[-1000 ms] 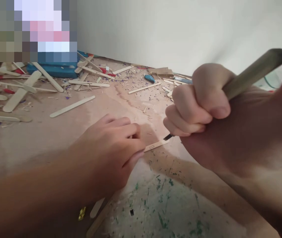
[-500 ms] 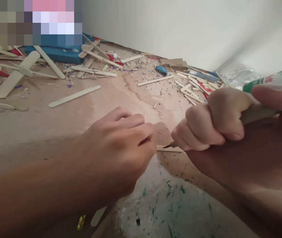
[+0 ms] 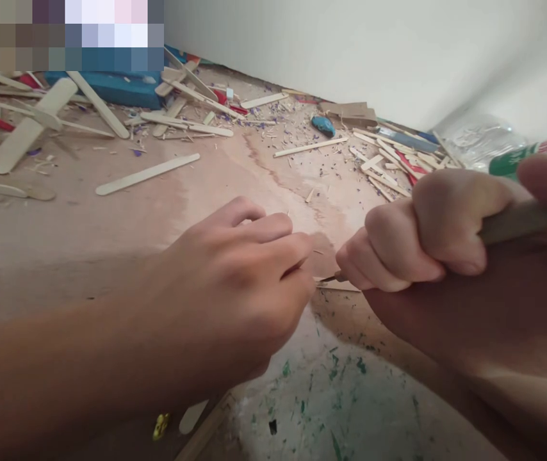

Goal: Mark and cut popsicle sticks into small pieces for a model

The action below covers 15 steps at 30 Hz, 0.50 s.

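Observation:
My left hand (image 3: 249, 275) is closed, its fingertips pressed down at the end of a thin wooden craft stick (image 3: 345, 286) lying on the table. Most of that stick is hidden by my two hands. Wrapped in a fist, my right hand (image 3: 408, 237) grips a carving tool (image 3: 526, 222) with a thick grey-brown handle. Its thin dark point reaches the craft stick's surface, just right of my left fingers. The tool is held slanting, with its back end rising to the right.
Loose craft sticks (image 3: 148, 174) and shavings litter the wooden table (image 3: 134, 230). A blue box (image 3: 110, 89) stands back left, a small blue lump (image 3: 323, 125) lies near the wall (image 3: 350, 51), and clear plastic (image 3: 482, 144) and a green-and-white item (image 3: 506, 163) are at right. Green marks cover the near surface (image 3: 321, 390).
The view has shifted slightly, so the scene sits a little farther right. Both hands keep their grips, and the tool's point stays at the craft stick beside my left fingers.

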Tool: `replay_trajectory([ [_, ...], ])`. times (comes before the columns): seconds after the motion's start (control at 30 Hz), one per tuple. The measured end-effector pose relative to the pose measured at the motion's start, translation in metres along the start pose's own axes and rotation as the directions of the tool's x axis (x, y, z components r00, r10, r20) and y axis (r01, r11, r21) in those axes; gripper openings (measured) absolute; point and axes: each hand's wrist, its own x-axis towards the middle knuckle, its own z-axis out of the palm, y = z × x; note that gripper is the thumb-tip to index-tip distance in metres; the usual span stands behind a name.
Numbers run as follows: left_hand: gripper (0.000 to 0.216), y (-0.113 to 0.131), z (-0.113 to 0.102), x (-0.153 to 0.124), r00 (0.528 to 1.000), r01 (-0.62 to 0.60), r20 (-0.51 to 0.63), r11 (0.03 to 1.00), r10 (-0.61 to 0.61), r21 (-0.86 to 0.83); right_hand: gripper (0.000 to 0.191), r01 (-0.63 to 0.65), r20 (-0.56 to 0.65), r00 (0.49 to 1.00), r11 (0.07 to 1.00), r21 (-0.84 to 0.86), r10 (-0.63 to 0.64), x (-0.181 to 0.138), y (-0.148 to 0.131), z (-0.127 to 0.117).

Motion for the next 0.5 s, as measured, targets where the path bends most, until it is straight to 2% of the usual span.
replay_trajectory([
  [0.1, 0.023, 0.0, 0.0, -0.001, 1.0, 0.002, 0.004, 1.0, -0.002, 0.005, 0.062, -0.001, -0.035, 0.999, 0.998, -0.063, -0.001, -0.004, 0.0, 0.0],
  [0.17, 0.023, -0.001, 0.001, -0.001, 1.0, -0.002, -0.002, 1.0, 0.002, 0.003, 0.058, 0.002, -0.149, 0.988, 0.983, -0.184, -0.03, -0.008, 0.002, 0.004],
  [0.23, 0.023, -0.001, 0.002, -0.001, 1.0, -0.003, -0.016, 1.0, 0.003, 0.002, 0.052, 0.043, -0.281, 0.95, 0.949, -0.312, -0.135, -0.013, 0.006, 0.01],
  [0.3, 0.023, -0.001, 0.002, 0.0, 1.0, -0.001, -0.01, 1.0, 0.001, 0.007, 0.047, 0.097, -0.344, 0.905, 0.908, -0.408, -0.251, -0.018, 0.013, 0.016],
  [0.4, 0.025, 0.0, 0.0, 0.0, 1.0, 0.005, 0.012, 1.0, -0.005, 0.028, 0.041, 0.14, -0.322, 0.891, 0.868, -0.476, -0.321, -0.022, 0.023, 0.019],
  [0.5, 0.028, 0.001, -0.002, 0.0, 0.999, -0.003, 0.034, 0.999, 0.001, 0.053, 0.036, 0.153, -0.299, 0.9, 0.873, -0.464, -0.317, -0.022, 0.029, 0.016],
])
